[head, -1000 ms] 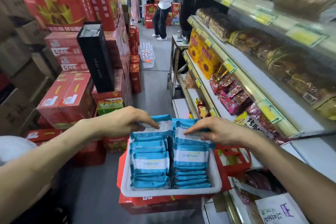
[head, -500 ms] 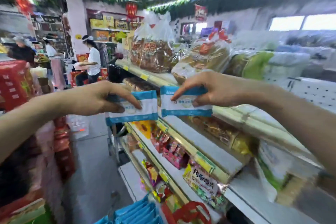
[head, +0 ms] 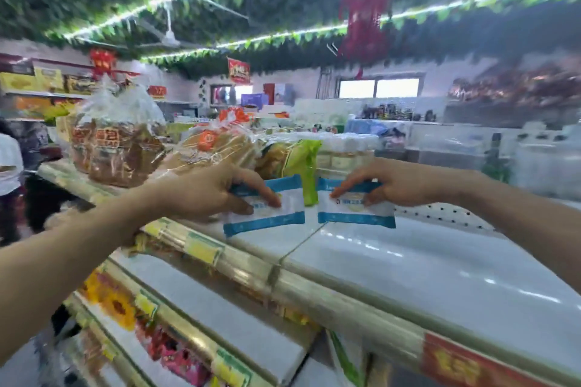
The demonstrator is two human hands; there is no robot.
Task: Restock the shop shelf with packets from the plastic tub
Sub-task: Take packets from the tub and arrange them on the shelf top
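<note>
Step in hand: placing. Two packets are up at the top shelf [head: 408, 264]. The plastic tub is out of view, so its contents cannot be logged.

Left hand [head: 207, 195]: fingers curled over the upper part of the left packet [head: 276, 217], blue and white, pinching it with the printed face toward the camera. Right hand [head: 397, 184]: the same pinch on the right packet [head: 355, 214]. The packets sit side by side between the hands, near each other but apart, roughly upright, the left one slightly tilted.

Position: both are over the shelf's white deck, just beyond the front price strip [head: 202, 248]. Their lower edges are at about deck level. Motion blur hides the contact line, so they may be touching, but this is not confirmed.

Next move (judgement): seat the bottom edges on the deck, settle each packet, then let the fingers go. The landing spot must stop short of the green packet [head: 301, 163] just behind the gap between the hands, or it gets shoved back. The packets look thin and soft and may flop if stood unsupported, so leaning or laying them flat seems safer.

Containers: the top shelf holds bagged bread [head: 116, 148] beyond the left hand, with the green packet behind the two held packets. The lower shelf [head: 226, 311], under the left forearm, carries pink packets [head: 176, 352] and a yellow sunflower box [head: 118, 308].
</note>
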